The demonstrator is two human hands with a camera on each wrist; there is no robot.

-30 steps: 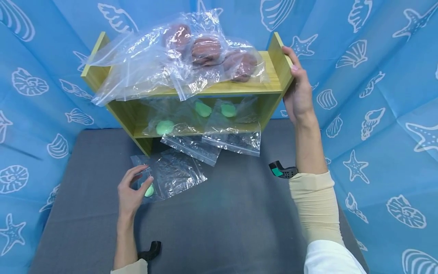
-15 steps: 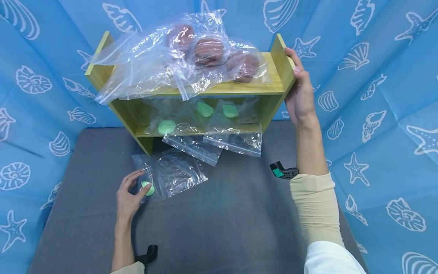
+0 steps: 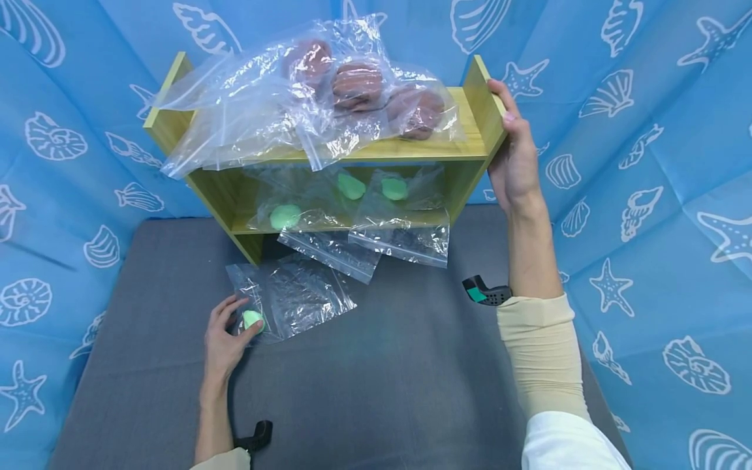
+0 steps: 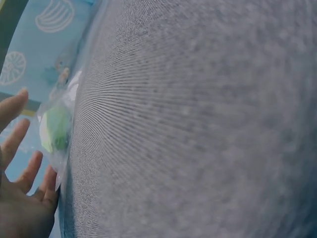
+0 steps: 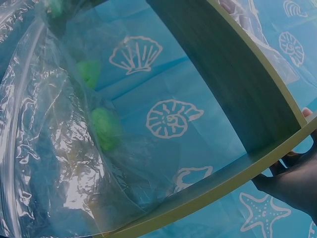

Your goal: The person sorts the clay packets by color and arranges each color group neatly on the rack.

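On the table at the left lies a clear zip bag [image 3: 311,297] with a pale green lump [image 3: 252,318] in it. My left hand [image 3: 224,339] is beside this lump, thumb and fingers spread around it; the thumb overlaps its lower edge in the head view. In the left wrist view the fingers [image 4: 26,171] are spread and fairly straight, close to the bagged lump [image 4: 55,130]. My right hand [image 3: 516,156] grips the right side panel of a two-tier wooden shelf [image 3: 484,101], also seen in the right wrist view, where the hand [image 5: 294,183] wraps the panel's edge.
Several clear bags with reddish-brown ridged lumps [image 3: 357,85] lie on the top tier. Below, bags with green lumps [image 3: 285,217] sit on the lower tier, their zip ends [image 3: 405,248] hanging over its front edge. A blue shell-print curtain [image 3: 658,261] surrounds the grey table [image 3: 376,391].
My left thumb has come down from above the green lump to its lower edge, and the fingers have drawn slightly back. My right hand keeps its place on the shelf.
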